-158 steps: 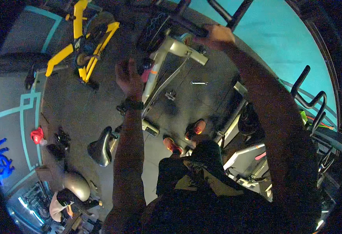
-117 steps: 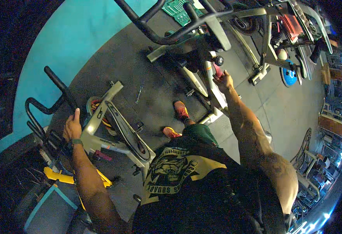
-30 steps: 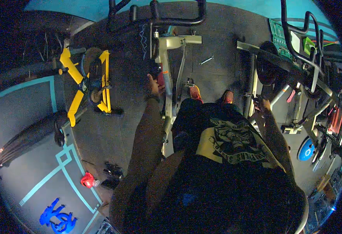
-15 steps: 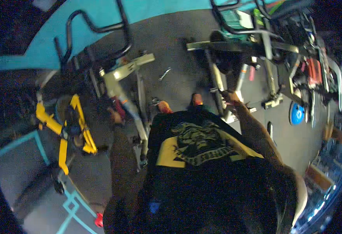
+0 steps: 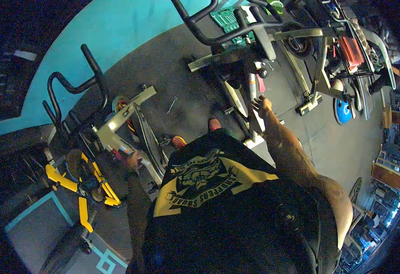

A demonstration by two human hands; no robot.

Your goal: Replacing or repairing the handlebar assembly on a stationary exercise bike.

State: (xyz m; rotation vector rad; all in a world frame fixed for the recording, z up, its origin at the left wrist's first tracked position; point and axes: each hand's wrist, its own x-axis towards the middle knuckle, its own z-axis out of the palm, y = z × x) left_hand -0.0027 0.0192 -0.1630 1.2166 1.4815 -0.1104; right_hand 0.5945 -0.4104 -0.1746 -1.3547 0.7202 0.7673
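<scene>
On the left, my left hand (image 5: 133,160) is closed at the pale metal frame of an exercise bike (image 5: 113,132). A small reddish thing (image 5: 117,155) shows by its fingers; dim light hides what it is. My right hand (image 5: 262,107) is open, fingers spread, beside the pale post of a second exercise bike (image 5: 234,101). It holds nothing. Between the two bikes a wrench (image 5: 172,105) lies on the dark floor. Past the right bike's handlebar (image 5: 199,30) sits a green tool case (image 5: 226,20) with several tools in it.
A yellow-framed bike (image 5: 64,183) stands at the near left. Further right are a pink object (image 5: 260,83) on the floor, another pale machine frame (image 5: 319,68), a red pad (image 5: 349,54) and a blue half-ball (image 5: 342,112). A turquoise wall band (image 5: 90,41) curves behind.
The view has turned, so the bikes sit further left. My right hand has come off the right bike's frame and opened. My left hand stays by the left bike's frame.
</scene>
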